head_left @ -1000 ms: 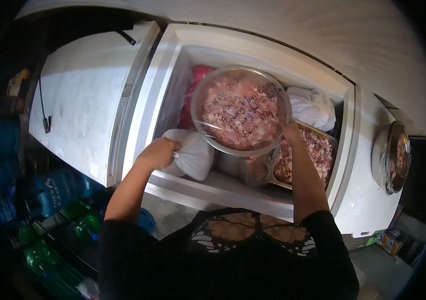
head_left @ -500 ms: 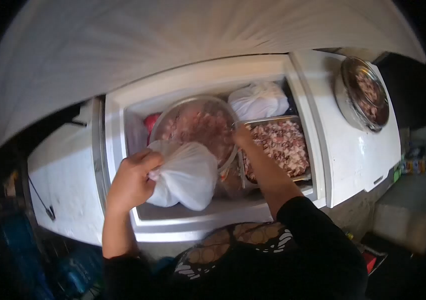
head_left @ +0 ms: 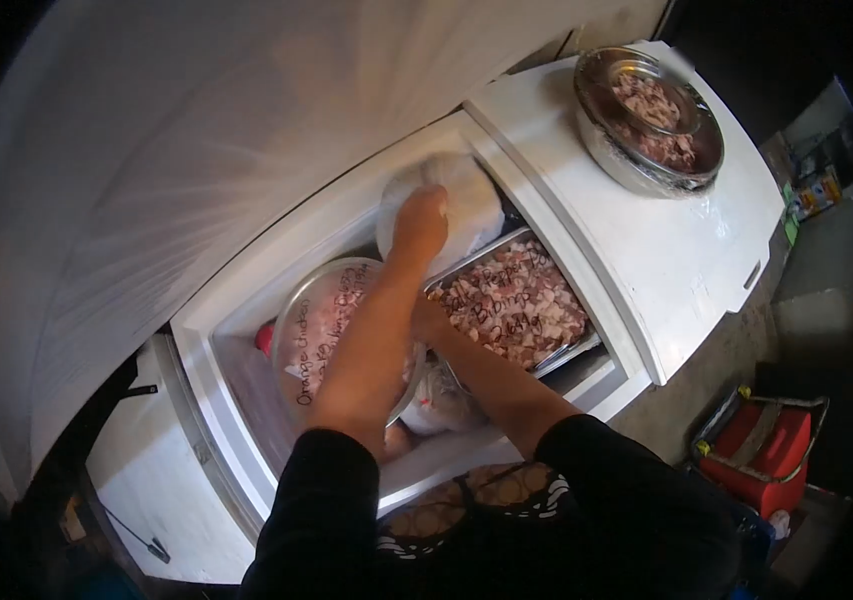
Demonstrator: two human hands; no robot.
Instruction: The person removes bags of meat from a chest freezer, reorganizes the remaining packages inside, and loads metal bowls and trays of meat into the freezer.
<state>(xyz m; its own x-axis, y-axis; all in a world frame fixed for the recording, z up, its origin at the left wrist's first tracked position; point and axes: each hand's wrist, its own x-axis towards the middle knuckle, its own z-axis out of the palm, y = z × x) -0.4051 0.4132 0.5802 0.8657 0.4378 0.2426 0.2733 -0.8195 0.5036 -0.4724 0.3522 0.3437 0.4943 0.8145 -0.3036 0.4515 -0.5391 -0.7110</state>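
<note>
My left hand (head_left: 420, 222) is closed on a white plastic bag (head_left: 471, 205) at the back of an open chest freezer (head_left: 201, 330). Whether one or two bags lie under it I cannot tell. My right hand (head_left: 430, 318) is low between a round bowl (head_left: 291, 335) and a metal tray (head_left: 516, 300); its fingers are hidden behind my left forearm. Pink meat fills the bowl under clear wrap with black handwriting. Chopped meat fills the wrapped, handwritten tray to the right. A clear plastic bag (head_left: 436, 400) sits lower, partly behind my forearms.
On the white lid to the right stands a wrapped metal bowl (head_left: 636, 150) with a smaller bowl of meat on top. A red object (head_left: 264, 338) shows left of the round bowl. A red box (head_left: 761, 450) is on the floor at right.
My left hand has carried the white bag from over the near left of the freezer to the back. My right hand has shifted slightly left, and the view has turned.
</note>
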